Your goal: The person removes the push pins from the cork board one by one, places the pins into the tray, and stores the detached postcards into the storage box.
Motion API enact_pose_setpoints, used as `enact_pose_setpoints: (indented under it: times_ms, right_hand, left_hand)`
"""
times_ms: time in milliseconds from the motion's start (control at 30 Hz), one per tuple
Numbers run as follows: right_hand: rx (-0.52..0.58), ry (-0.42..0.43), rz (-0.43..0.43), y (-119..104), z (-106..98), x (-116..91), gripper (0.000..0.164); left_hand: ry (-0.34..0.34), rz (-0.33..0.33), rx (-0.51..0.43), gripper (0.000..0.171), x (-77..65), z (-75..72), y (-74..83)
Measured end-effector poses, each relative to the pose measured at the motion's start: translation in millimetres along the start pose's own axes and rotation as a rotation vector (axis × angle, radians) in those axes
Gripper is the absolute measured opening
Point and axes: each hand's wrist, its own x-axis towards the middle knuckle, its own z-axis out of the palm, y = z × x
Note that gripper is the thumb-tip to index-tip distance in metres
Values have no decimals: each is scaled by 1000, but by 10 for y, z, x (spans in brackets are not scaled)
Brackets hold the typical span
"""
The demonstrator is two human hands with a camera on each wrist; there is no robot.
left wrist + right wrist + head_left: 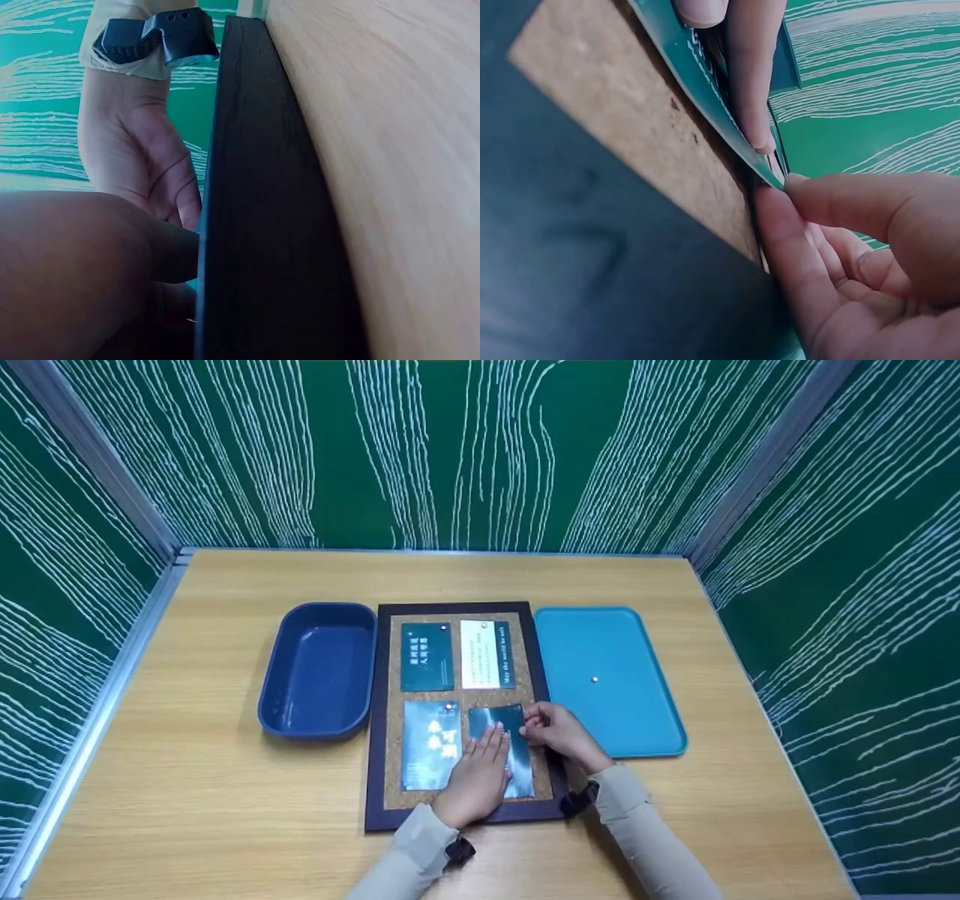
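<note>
A glossy dark green card [523, 772] lies at the lower right of a dark-framed cork board [393, 735]. My left hand [480, 772] rests on this card with its fingers straight. At the card's upper right corner is my right hand [562, 735]. The right wrist view shows its thumb and forefinger [787, 232] pinching the corner of the card [705, 105], whose edge is bowed up off the cork [622, 112]. In the left wrist view, the board's dark frame [262, 187] hides most of the card.
Three other cards are pinned up: a green one [427, 667], a pale one [480, 660] and a shiny one [420, 757]. A blue bin [319, 731] stands left of the board. On the right, a turquoise tray [622, 720] holds one small push pin [595, 679].
</note>
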Motion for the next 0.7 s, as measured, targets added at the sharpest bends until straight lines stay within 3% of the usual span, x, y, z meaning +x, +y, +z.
enact_pose_setpoints:
  times_ms: [267,467,567,700]
  right_hand:
    - [-29,9,29,-30,3,19,17]
    - [-3,-2,-15,-43,11,27,20]
    - [2,0,-17,-47,11,23,19]
    - [7,4,6,-48,11,14,18]
  left_hand:
    - [-25,3,3,58,14,-13,-9]
    - [-3,31,-5,58,4,-60,-56]
    - [-6,52,-45,57,-7,-92,-85]
    - [-44,60,-168,55,-15,-149,-120]
